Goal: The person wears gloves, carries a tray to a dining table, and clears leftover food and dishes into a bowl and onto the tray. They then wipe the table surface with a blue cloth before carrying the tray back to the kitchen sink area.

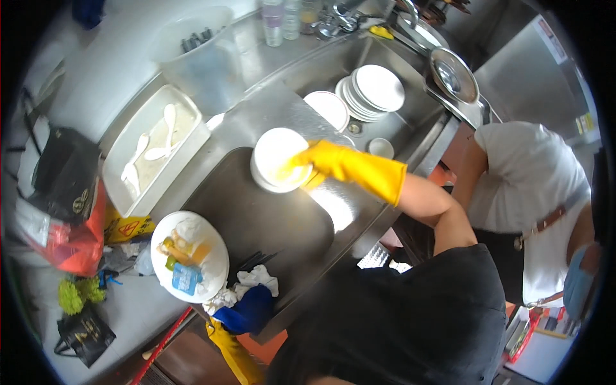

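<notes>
My right hand, in a yellow rubber glove, grips small white bowls that look stacked. Its fingers reach over the rim, above the inner end of a dark brown tray. At the lower left, my left hand wears a yellow glove too. Its fingers are mostly hidden near a dark blue, cloth-like thing, so what they hold cannot be made out. Just beyond lies an oval white plate with food scraps and a light blue packet. Crumpled white tissues and black chopsticks rest between plate and tray.
White plates are stacked in the metal sink, beside a small cup. A rectangular tub holds white spoons. Behind it stands a clear bucket. A lidded pan sits right; another person stands close by.
</notes>
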A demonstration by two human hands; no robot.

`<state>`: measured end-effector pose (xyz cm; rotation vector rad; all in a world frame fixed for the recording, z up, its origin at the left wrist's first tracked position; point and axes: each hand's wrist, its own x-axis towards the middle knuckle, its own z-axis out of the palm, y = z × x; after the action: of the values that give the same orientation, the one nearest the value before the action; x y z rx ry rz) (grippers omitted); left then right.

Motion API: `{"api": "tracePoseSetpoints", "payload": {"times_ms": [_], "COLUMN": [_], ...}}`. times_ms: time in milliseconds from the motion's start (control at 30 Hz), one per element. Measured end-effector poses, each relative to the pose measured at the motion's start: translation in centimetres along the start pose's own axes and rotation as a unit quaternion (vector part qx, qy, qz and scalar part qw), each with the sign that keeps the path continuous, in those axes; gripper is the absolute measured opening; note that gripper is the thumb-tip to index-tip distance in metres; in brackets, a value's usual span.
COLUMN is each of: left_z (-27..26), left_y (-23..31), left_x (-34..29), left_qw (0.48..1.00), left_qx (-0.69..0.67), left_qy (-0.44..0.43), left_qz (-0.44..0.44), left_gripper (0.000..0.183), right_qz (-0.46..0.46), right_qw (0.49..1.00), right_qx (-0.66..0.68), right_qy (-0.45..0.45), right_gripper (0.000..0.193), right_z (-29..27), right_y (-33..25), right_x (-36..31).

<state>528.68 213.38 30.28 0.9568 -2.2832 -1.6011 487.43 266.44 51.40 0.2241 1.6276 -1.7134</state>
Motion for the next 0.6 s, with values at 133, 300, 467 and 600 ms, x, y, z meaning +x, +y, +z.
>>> {"api": "tracePoseSetpoints", "payload": {"times_ms": [133,300,467,600], "left_z": [2.3,6.9,8.6,10.4], "left_y": [0.7,1.8,4.2,5.2], "left_x": [-0.3,0.9,0.1,0.1], "left_qw": [0.991,0.989,0.984,0.983], "left_qx": [0.082,0.069,0.089,0.088], "left_qy": [0.094,0.108,0.127,0.127], "left_qz": [-0.040,-0.069,-0.084,-0.095], "left_gripper": [0.032,0.030,0.028,0.027], "right_qz": [-0.007,0.053,0.042,0.151], "right_qw": [0.984,0.931,0.707,0.814], "right_qx": [0.021,-0.256,-0.702,-0.547], "right_qy": [0.175,0.255,0.076,0.128], "right_gripper": [0.035,0.049,0.044,0.042], "right_z": [-14.0,-34.1,-41.3,-47.2], "right_y": [0.3,7.9,14.5,19.6], "right_x": [0.0,5.0,9.4,14.5]}}
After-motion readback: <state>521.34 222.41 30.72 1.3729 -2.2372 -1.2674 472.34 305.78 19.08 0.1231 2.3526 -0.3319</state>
